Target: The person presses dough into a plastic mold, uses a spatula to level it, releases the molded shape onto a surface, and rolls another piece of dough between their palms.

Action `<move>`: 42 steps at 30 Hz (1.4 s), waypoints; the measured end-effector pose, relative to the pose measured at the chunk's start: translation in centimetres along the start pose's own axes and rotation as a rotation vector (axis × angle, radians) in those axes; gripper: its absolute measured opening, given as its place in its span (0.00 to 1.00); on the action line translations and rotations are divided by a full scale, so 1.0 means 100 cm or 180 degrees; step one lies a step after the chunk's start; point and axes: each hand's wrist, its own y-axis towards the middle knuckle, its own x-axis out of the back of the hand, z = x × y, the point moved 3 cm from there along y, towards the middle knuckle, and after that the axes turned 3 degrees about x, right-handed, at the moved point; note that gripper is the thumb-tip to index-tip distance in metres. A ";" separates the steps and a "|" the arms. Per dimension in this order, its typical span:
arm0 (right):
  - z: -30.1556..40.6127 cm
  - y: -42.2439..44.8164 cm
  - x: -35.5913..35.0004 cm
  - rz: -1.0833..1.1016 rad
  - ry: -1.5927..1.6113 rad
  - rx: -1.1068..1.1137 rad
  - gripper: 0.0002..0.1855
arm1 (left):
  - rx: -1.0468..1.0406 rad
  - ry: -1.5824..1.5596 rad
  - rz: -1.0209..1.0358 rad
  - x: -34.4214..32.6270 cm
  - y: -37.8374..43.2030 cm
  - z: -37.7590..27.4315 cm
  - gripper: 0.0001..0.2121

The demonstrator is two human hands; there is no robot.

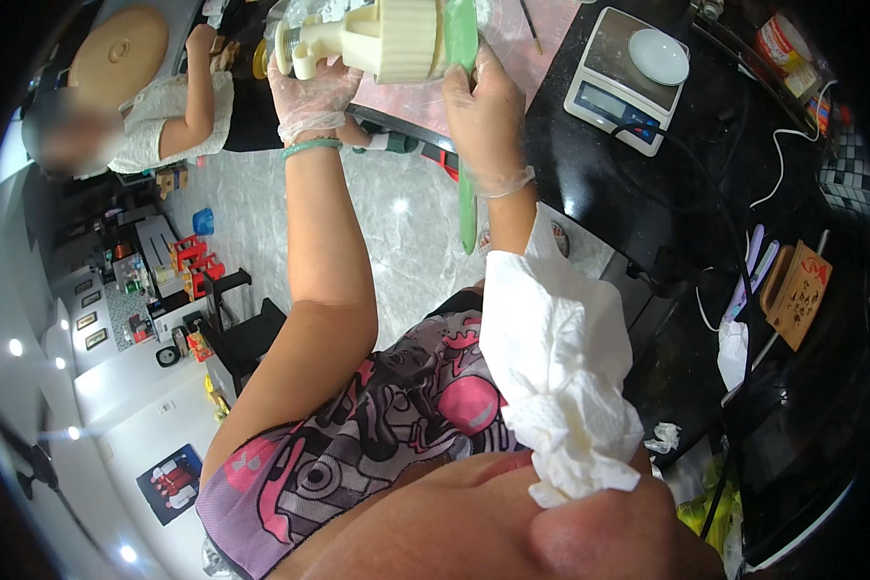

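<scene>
Both my hands wear clear plastic gloves. My left hand (312, 90) supports a cream plastic part with a ribbed drum and a threaded neck (391, 43) from below, near its narrow end. A green bangle is round that wrist. My right hand (482, 109) grips a green spatula (466, 210); its broad blade lies against the drum's open right side, and its handle hangs down past the wrist. The inside of the drum is hidden. Beneath them lies a pink work mat (551, 32) with clear film and whitish residue.
A digital scale (594, 87) with a small white dish (658, 56) stands right on the black counter, a black cable crossing it. A thin stick lies on the mat. Another person (181, 116) is at the upper left, beside a round tan lid (119, 51). White tissue hangs near my face.
</scene>
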 end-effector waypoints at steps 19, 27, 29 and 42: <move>0.002 0.000 0.000 0.0011 0.0080 0.0065 0.24 | -0.0002 0.0620 0.0162 0.012 0.001 0.001 0.26; 0.012 -0.001 0.006 0.0080 0.0297 -0.0197 0.22 | -0.0023 0.1195 0.0762 0.036 0.030 -0.008 0.27; 0.011 0.003 0.004 0.0173 0.0166 -0.0337 0.21 | 0.0959 -0.0140 0.1596 0.025 0.028 -0.003 0.26; 0.015 0.001 0.003 0.0187 -0.0046 -0.0300 0.22 | -0.0174 0.0200 0.0221 -0.014 -0.007 -0.001 0.25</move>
